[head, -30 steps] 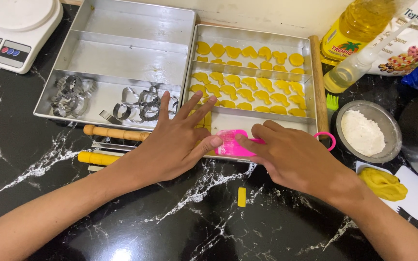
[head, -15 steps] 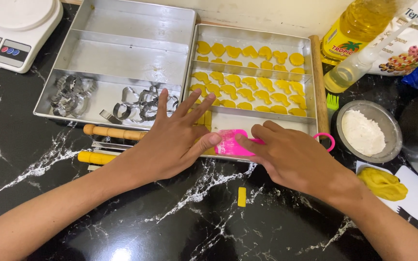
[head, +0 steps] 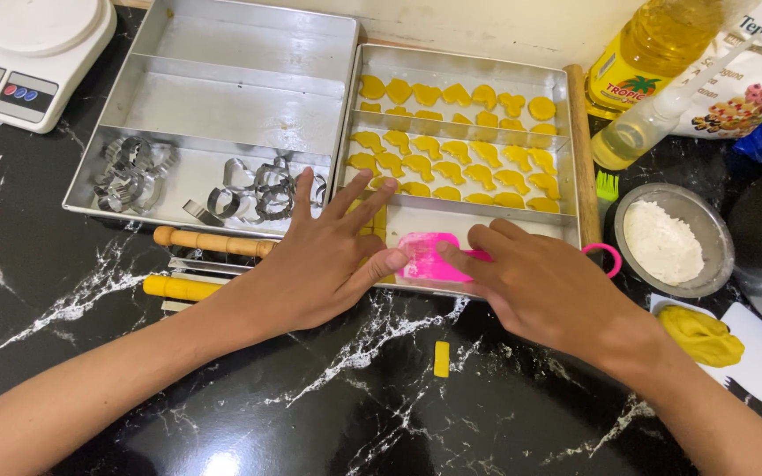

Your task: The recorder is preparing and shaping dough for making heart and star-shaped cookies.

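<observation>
1. Your left hand (head: 324, 264): flat, fingers spread, over the near edge of the right tray (head: 566, 145); its thumb tip touches the pink scraper (head: 429, 256).
2. Your right hand (head: 544, 286): palm down, fingers together, pressing on the scraper, pinching nothing.
3. Scraper: lies flat in the tray's near section, its ring handle (head: 602, 258) past the tray's right rim.
4. Yellow dough shapes (head: 451, 145): fill the tray's two far sections.
5. Left tray (head: 222, 115): holds metal cutters (head: 262, 189).
6. Tabletop (head: 222, 414): black marble; bears a dough strip (head: 441, 359), a rolling pin (head: 213, 241), a flour bowl (head: 672, 240) and a scale (head: 33, 53).
</observation>
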